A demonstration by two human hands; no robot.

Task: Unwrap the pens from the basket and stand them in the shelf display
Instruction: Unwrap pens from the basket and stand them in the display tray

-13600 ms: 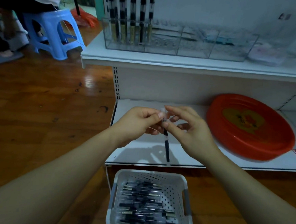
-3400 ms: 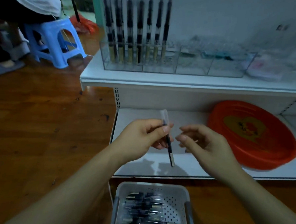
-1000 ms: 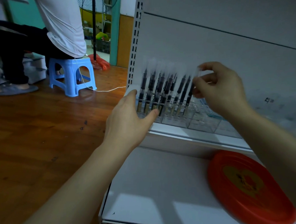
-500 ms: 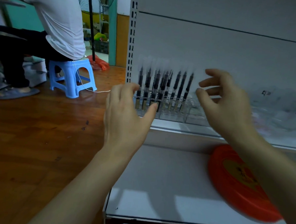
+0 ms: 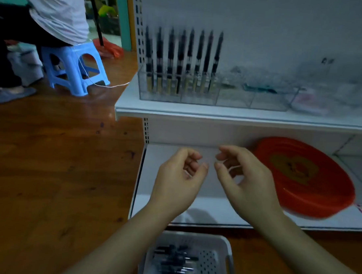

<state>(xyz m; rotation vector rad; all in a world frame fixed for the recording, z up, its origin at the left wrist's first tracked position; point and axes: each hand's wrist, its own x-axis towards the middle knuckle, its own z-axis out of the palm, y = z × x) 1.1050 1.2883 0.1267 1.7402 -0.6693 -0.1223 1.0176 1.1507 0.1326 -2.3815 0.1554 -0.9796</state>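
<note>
Pens (image 5: 183, 61) stand upright in a row in the left compartments of the clear display box (image 5: 216, 94) on the upper shelf (image 5: 219, 114), toward eleven o'clock from the hands; set tip-up and side by side, they show their barrels to anyone facing the shelf, which seems to be the purpose of the divided box. More pens, apparently in their wrappers though blur hides detail, lie flat in the white basket (image 5: 218, 247) on the wooden floor (image 5: 59, 162) at six o'clock, directly below the hands and within easy reach for the next pick. Both hands hover over the lower shelf (image 5: 203, 209), between display and basket. The left hand (image 5: 179, 180) is palm-inward with its fingers curled loosely and its grip narrow but holding nothing I can make out. The right hand (image 5: 244, 182) mirrors it, thumb and forefinger near each other; a thin pale strip crosses its fingers, possibly a wrapper scrap, but I cannot tell. The two hands are close yet apart. A red tray (image 5: 303, 176) leans on the lower shelf at three o'clock, perhaps for discarded wrappers. A seated person on a blue stool (image 5: 72, 68) is at ten o'clock.
</note>
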